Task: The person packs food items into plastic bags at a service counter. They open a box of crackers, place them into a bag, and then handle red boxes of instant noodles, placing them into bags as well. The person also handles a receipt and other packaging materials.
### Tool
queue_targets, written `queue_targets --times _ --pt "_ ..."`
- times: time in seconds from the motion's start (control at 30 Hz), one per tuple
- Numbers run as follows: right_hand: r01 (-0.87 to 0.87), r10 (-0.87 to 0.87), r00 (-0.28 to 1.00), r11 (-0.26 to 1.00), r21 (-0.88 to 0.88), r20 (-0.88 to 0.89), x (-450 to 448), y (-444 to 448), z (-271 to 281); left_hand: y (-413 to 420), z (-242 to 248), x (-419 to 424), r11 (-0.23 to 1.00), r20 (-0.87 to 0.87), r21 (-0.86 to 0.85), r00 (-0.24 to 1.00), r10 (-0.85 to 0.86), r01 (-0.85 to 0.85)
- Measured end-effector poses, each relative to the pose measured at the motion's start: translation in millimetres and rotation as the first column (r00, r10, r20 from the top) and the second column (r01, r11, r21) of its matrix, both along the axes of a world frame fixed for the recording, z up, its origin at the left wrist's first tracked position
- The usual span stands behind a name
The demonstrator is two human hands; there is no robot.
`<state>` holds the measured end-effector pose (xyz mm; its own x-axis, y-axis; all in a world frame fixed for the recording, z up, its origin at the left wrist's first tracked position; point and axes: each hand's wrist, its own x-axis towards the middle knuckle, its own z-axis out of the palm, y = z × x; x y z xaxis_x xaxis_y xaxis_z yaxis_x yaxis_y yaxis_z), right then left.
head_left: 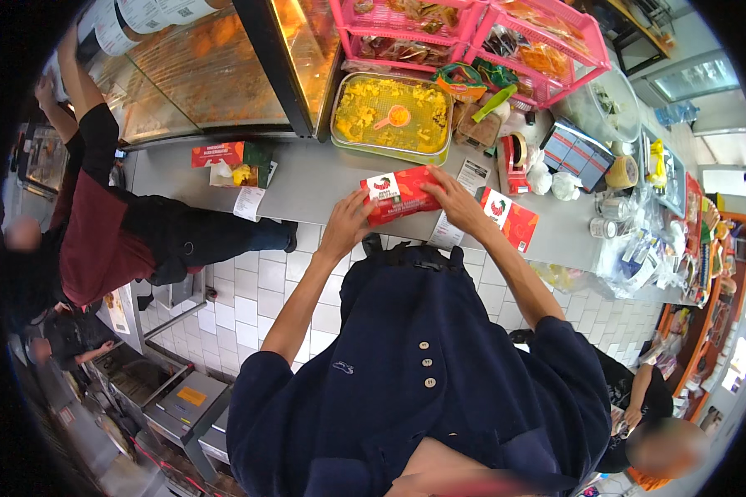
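Observation:
A red printed cardboard food box (404, 194), its top closed, sits between my two hands at the counter's front edge. My left hand (347, 225) holds its left end, and my right hand (457, 197) has its fingers over the right end. Right of my right wrist is a second red box (511, 217), also closed, with a long printed receipt (447, 230) beside it. To the left stands an open food box (239, 166) with yellow food and a white wrapped item inside. Another receipt (248, 202) lies against that one.
Behind the box, a metal tray (342, 133) holds yellow crumbs and an orange scoop (393, 118). Pink baskets (466, 50), a tape dispenser (515, 168) and a tablet (575, 152) stand along the steel counter (323, 186). One person reaches at the glass display case (224, 81); others are nearby.

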<state>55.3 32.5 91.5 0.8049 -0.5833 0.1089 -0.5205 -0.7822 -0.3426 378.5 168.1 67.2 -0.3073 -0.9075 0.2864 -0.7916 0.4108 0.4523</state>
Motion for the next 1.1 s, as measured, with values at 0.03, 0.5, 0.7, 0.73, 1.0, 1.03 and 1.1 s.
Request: queue_targets --times 0.03,0.5,0.7,0.73,1.0,1.03,1.1 --pt "-0.066 0.052 0.989 0.993 -0.097 -0.14 -4.4 7.9 -0.2 7.7 0.0 -1.8 0.999 -0.046 0.02 0.999 0.026 -0.026" --pt "0.041 -0.032 0.981 0.998 -0.047 0.192 0.3 23.0 -8.3 10.8 -5.1 -0.6 0.987 -0.072 -0.112 0.991 0.109 -0.116" --pt "0.189 -0.187 0.863 0.981 0.043 0.47 17.3 3.0 0.5 -25.3 21.6 -1.6 0.968 -0.225 -0.111 0.955 0.195 -0.224" --pt "0.231 -0.269 0.85 0.963 0.139 0.453 22.0 -5.3 1.9 -32.9 28.4 2.3 0.973 -0.208 -0.097 0.96 0.186 -0.209" --pt "0.015 -0.084 0.971 0.956 0.292 0.222 2.5 -13.3 0.9 -35.3 41.8 29.1 0.999 0.113 0.04 0.993 -0.027 0.023" --pt "0.007 -0.031 0.984 0.99 0.141 0.174 -1.0 -4.0 -4.1 -28.3 35.8 26.2 0.999 0.147 0.008 0.988 -0.047 0.046" --pt "-0.042 0.048 0.998 0.992 -0.12 0.045 -8.9 18.6 -14.5 -13.3 24.3 19.3 0.998 0.156 -0.042 0.987 -0.043 0.05"
